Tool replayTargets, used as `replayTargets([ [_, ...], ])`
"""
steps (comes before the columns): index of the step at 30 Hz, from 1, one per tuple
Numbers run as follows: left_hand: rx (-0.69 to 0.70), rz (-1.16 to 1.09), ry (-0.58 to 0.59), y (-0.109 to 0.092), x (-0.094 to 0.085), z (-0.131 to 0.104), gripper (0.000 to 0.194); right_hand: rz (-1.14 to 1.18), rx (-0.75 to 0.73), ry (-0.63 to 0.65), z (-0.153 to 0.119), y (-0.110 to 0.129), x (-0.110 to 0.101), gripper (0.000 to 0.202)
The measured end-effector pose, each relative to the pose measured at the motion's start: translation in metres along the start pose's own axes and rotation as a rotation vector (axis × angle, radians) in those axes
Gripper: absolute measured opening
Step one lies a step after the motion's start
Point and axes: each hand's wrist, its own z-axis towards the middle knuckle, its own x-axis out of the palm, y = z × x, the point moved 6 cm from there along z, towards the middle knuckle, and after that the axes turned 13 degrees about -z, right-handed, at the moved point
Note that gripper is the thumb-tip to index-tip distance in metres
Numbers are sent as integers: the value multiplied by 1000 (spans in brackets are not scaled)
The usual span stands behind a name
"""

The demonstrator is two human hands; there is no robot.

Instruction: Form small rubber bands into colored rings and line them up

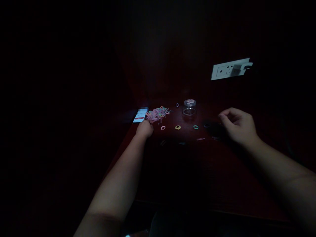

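At the near edge of a tangled pile of small pastel rubber bands (158, 114), my left hand (145, 128) rests with its fingers curled in. What those fingers hold, if anything, is hidden. My right hand (238, 125) hovers over the right side of the dark red table, thumb and forefinger pinched together; I cannot make out anything between them. Between the hands lie a pink ring-shaped band (163, 127), a yellow one (178, 127), a green one (196, 127) and a dark one (206, 125) in a row. Thin bands (200, 139) lie in small groups nearer me.
A clear lidded jar (189, 111) stands behind the row, with a pale ring (177, 105) to its left. A lit phone (140, 115) lies left of the pile. On the wall is a white socket plate (230, 69) with a plug in it. The surroundings are very dark.
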Motion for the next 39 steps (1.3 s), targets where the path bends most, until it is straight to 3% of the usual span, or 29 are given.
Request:
replayTargets([
  [15,64,-86,-95,-1,-1,2,42,31,-11,39,0,-1,3,14],
  [28,12,-18,-16,4,3,3,35,32,-27,82,-1,-4,8,16],
  [39,10,-64,-64,12,2,10,31,75,-77,67,0,-4,12,17],
])
